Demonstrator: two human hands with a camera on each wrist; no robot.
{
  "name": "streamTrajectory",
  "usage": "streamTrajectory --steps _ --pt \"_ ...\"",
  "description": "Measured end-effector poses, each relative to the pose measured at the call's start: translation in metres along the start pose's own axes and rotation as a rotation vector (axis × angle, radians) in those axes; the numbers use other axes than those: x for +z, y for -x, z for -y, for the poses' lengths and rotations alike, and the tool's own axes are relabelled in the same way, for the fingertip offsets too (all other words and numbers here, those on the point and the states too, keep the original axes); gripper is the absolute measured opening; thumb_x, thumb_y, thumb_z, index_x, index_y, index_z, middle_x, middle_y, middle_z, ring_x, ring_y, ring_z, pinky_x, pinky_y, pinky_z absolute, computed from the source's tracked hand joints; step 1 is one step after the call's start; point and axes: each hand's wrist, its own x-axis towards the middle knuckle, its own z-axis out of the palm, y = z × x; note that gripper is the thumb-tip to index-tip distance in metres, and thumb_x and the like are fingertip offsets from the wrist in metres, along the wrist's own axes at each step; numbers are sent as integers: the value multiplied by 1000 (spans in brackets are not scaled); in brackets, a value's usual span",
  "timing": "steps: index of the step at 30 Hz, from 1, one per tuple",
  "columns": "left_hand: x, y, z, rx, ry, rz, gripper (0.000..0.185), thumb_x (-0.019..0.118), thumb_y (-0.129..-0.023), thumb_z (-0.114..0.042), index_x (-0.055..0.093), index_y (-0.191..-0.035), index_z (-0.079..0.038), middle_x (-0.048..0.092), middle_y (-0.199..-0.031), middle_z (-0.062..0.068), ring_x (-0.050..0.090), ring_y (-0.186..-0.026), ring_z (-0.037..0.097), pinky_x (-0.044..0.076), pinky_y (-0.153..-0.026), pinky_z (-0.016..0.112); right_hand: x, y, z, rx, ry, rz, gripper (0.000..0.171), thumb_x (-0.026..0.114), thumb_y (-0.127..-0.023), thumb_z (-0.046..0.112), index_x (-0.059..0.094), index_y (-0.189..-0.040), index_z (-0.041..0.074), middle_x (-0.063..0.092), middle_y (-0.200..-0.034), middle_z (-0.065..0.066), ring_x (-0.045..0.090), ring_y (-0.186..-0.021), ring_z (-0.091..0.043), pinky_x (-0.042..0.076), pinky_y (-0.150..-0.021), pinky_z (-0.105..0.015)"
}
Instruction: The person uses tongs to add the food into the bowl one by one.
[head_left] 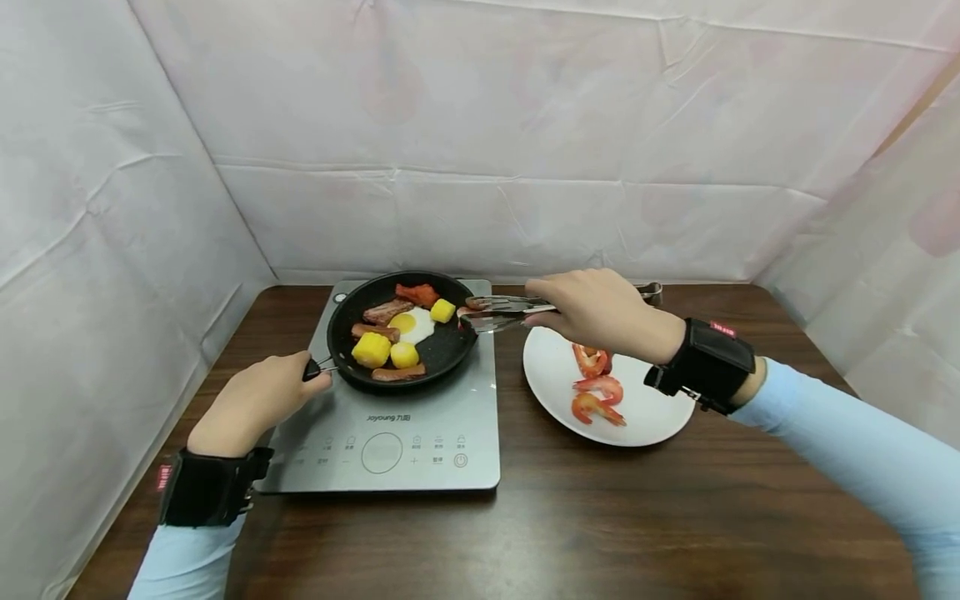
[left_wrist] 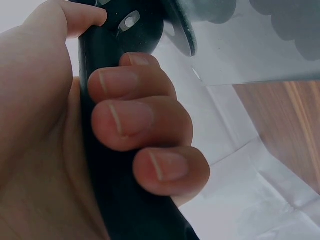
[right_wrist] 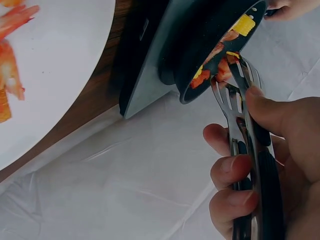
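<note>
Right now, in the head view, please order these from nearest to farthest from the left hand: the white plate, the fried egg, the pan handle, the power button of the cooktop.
1. pan handle: held in the left hand.
2. fried egg: in the pan's middle, to the right.
3. power button: cooktop's front right corner.
4. white plate: on the table, right of the cooktop.

Tongs (head_left: 495,315) tips at pan (head_left: 442,354) rim, perhaps pinching something indistinct.

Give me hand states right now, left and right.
Left hand: closed around the pan handle.
Right hand: closed on the tongs, tips at the pan rim.
</note>
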Motion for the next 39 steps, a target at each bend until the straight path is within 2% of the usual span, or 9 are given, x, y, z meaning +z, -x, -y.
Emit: streamTrajectory --steps 6,13,22,25,31,35,39 --pt "0 1 -2 5 -4 -7 69 48 -99 -43 50 -137 14 64 -122 34 63 -86 31 55 -77 53 6 -17 6 -9 -12 28 27 69 -96 40 57 -88 18 51 -70 5 48 -60 -14 33 -50 -29" --pt "-1 2 -2 5 -5 -9 69 48 -99 -43 50 -137 15 64 -122 34 63 -86 31 54 -77 54 16 -39 18 -6 -54 71 29 69 -95 42 57 -88 17 48 -68 4 48 -60 -14 32 -49 -30" --pt "-2 3 -5 2 -5 0 67 49 -100 -43 50 -136 14 67 -116 30 64 -85 31 54 -75 52 34 -61 29 -17 -33 102 27 68 -96 42 60 -90 17 61 -75 4 59 -67 -17 42 -53 -35" --pt "-2 3 -5 0 5 4 67 48 -100 -42 50 -136 14 67 -113 29 63 -83 30 54 -73 50 37 -66 32 -21 -21 115 26 67 -96 43 62 -93 17 62 -76 2 61 -67 -18 45 -53 -36" --pt "-3 3 -7 -3 -11 0 68 49 -100 -43 50 -137 14 65 -121 33 63 -87 31 54 -79 54 37 -71 36 -24 -4 134 26 66 -97 43 64 -99 16 67 -81 2 65 -71 -19 49 -56 -37" --pt "-2 2 -8 -2 4 8 67 48 -101 -42 49 -137 15 67 -114 30 62 -80 28 54 -70 48 38 -71 39 -25 -1 141 26 66 -97 42 65 -100 16 66 -80 1 65 -71 -19 47 -54 -36" --pt "-2 2 -9 0 3 3 67 49 -100 -42 50 -136 14 68 -111 28 61 -78 27 53 -70 48 39 -70 41 -27 13 146 27 66 -97 42 67 -104 16 67 -83 0 66 -73 -19 47 -54 -35"
